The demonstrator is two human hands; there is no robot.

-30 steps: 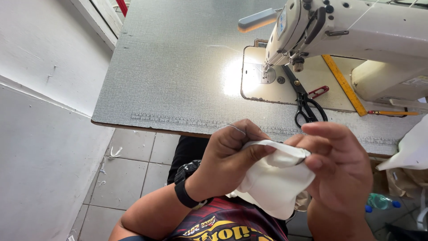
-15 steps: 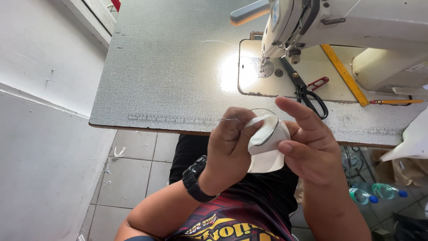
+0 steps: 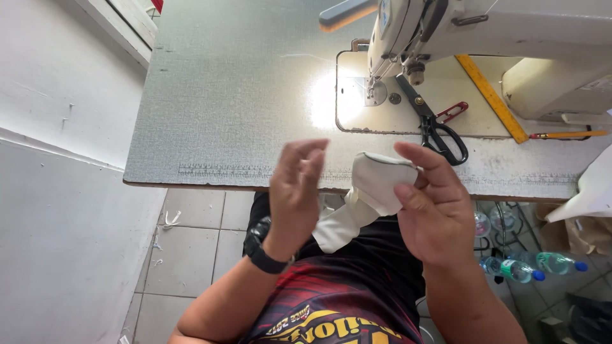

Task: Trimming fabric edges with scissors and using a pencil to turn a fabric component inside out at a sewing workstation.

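Grey and speckled, the worktop [image 3: 242, 95] runs across the upper part of the view, with a white sewing machine [image 3: 484, 38] at its far right and a bright patch of lamp light under the needle. Black-handled scissors [image 3: 440, 130] lie just in front of the machine, a yellow ruler [image 3: 491, 95] slants beside them, and a pencil [image 3: 564, 135] rests near the right edge. Below the worktop's near edge there are pale floor tiles, and plastic bottles [image 3: 529, 267] lie on the floor to the right.

Half a second ago both hands were closed together around the white fabric piece [image 3: 373, 188], bunched between them. Now they have parted. The left hand [image 3: 296, 191] has let go and stands apart from the cloth, its fingers [image 3: 306, 159] loosely spread and holding nothing. The right hand [image 3: 437, 210] alone keeps the fabric, thumb and fingers pinched on its upper rounded part, where a dark seam line shows along the edge. The rest of the piece hangs down and leftward toward the person's lap, in front of the worktop's near edge and not touching it.

With the release, the cloth has opened out from a tight wad into a longer, partly unfolded shape, held up before the person and well short of the machine's needle.
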